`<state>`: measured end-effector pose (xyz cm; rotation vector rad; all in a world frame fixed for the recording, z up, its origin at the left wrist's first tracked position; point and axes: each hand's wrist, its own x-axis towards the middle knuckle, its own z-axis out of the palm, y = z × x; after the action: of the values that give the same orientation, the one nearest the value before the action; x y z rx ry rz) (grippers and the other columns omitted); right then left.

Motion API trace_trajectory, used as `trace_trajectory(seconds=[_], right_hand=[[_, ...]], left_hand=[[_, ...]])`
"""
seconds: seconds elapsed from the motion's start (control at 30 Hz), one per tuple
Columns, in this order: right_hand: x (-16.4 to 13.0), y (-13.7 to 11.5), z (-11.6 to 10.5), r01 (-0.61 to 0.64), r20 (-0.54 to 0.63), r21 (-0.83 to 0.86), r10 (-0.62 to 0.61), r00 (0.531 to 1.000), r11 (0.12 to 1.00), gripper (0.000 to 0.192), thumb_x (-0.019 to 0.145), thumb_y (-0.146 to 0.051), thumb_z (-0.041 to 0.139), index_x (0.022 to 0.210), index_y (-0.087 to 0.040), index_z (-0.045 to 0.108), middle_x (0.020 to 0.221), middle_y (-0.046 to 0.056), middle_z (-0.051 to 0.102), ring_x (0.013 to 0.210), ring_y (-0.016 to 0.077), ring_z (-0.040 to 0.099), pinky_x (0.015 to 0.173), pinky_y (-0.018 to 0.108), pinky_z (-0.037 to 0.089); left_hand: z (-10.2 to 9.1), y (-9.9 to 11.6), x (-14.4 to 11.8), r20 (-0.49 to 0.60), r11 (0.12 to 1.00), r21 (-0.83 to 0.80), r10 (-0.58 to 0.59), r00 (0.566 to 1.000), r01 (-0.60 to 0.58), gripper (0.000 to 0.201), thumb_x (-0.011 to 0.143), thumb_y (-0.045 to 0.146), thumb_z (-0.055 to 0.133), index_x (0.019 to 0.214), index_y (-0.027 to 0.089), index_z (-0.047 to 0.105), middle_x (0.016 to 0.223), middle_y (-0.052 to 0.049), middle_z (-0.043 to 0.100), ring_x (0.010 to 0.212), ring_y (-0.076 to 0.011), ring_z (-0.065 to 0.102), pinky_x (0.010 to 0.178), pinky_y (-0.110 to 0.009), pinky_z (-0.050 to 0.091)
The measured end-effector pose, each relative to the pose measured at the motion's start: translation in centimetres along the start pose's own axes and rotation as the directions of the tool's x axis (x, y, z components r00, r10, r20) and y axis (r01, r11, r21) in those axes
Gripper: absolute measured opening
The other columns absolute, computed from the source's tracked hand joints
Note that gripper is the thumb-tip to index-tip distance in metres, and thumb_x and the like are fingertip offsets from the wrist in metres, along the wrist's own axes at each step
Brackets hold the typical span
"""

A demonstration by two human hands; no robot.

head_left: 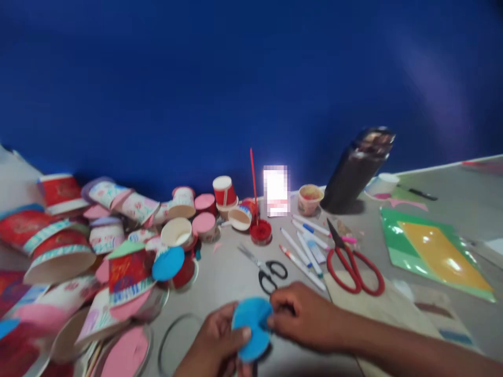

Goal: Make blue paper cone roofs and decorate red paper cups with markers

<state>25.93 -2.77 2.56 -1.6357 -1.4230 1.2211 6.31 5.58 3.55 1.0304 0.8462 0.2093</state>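
Observation:
A round blue paper disc (253,343) is held low in the middle of the view. My left hand (223,335) grips its left side, with the thumb pressed flat on the face. At the right edge, the bent fingers of my right hand (293,317) pinch the rim. What lies under the disc is hidden. Just beyond my hands rest small scissors (271,272) with black handles, blades pointing away. Large red-handled scissors (353,277) lie to the right, past my right forearm.
Decorated paper cups (129,272) crowd the left side in a heap. Several markers (302,251) lie beyond my right hand. A red pot (260,231) with a red stick stands at the back, near a dark bottle (356,173). Green and yellow sheets (436,251) lie right. A blue wall (236,89) rises behind.

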Motion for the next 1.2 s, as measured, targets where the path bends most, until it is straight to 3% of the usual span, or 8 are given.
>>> trace_trajectory(seconds=[0.1,0.2,0.3,0.63,0.9,1.2], right_hand=[[-0.8,-0.2,-0.3,-0.042,0.012,0.044,0.041,0.999,0.998,0.022,0.083,-0.034,0.064,0.068,-0.017,0.059,0.06,-0.005,0.053,0.058,0.0094,0.047,0.054,0.02,0.033],[-0.9,-0.1,-0.7,-0.139,0.082,0.19,0.125,0.989,0.972,0.028,0.085,-0.043,0.066,0.073,-0.018,0.059,0.063,-0.002,0.062,0.054,0.0108,0.054,0.053,0.022,0.039],[-1.1,-0.2,-0.8,-0.16,0.128,0.298,0.126,0.984,0.941,0.033,0.081,-0.047,0.072,0.073,-0.019,0.057,0.067,0.0,0.067,0.051,0.0101,0.055,0.052,0.022,0.042],[-1.6,-0.6,-0.5,-0.094,0.118,0.284,0.063,0.991,0.954,0.033,0.085,-0.046,0.072,0.071,-0.019,0.059,0.065,-0.002,0.066,0.05,0.0087,0.054,0.051,0.021,0.041],[-1.7,-0.7,-0.9,-0.147,0.188,0.357,0.083,0.979,0.922,0.034,0.083,-0.045,0.073,0.07,-0.018,0.058,0.066,0.0,0.068,0.049,0.0072,0.053,0.05,0.02,0.039],[-1.9,-1.1,-0.5,-0.07,0.051,0.244,0.06,0.997,0.967,0.031,0.086,-0.046,0.07,0.075,-0.018,0.064,0.065,-0.001,0.065,0.052,0.0093,0.054,0.05,0.022,0.043]], left_hand=[[0.1,-0.8,-0.5,0.087,0.983,-0.182,0.0,0.996,0.016,0.049,0.063,0.038,0.092,0.097,0.01,0.07,0.06,-0.001,0.063,0.042,-0.0059,0.054,0.044,-0.015,0.043],[-0.1,-0.8,-0.5,0.122,0.972,-0.233,-0.002,0.992,0.031,0.049,0.065,0.028,0.092,0.102,0.01,0.067,0.069,-0.001,0.067,0.045,-0.0064,0.059,0.043,-0.013,0.045],[-0.1,-0.6,-0.5,0.128,0.968,-0.249,0.019,0.992,0.014,0.05,0.065,0.024,0.092,0.104,0.011,0.064,0.072,0.0,0.068,0.045,-0.0063,0.06,0.041,-0.012,0.045],[0.7,-1.1,-0.6,0.068,0.988,-0.135,0.09,0.994,-0.081,0.045,0.068,0.028,0.089,0.1,0.012,0.062,0.071,-0.002,0.07,0.045,-0.0098,0.062,0.04,-0.017,0.049],[0.8,-0.8,-1.0,-0.061,0.979,0.061,0.197,0.979,-0.193,0.043,0.068,0.027,0.088,0.1,0.013,0.064,0.064,0.003,0.066,0.048,-0.0079,0.06,0.046,-0.017,0.048],[1.1,-1.1,-1.2,-0.149,0.955,0.197,0.255,0.955,-0.224,0.023,0.079,0.024,0.074,0.096,0.013,0.062,0.056,0.002,0.065,0.047,-0.0096,0.06,0.046,-0.018,0.048]])
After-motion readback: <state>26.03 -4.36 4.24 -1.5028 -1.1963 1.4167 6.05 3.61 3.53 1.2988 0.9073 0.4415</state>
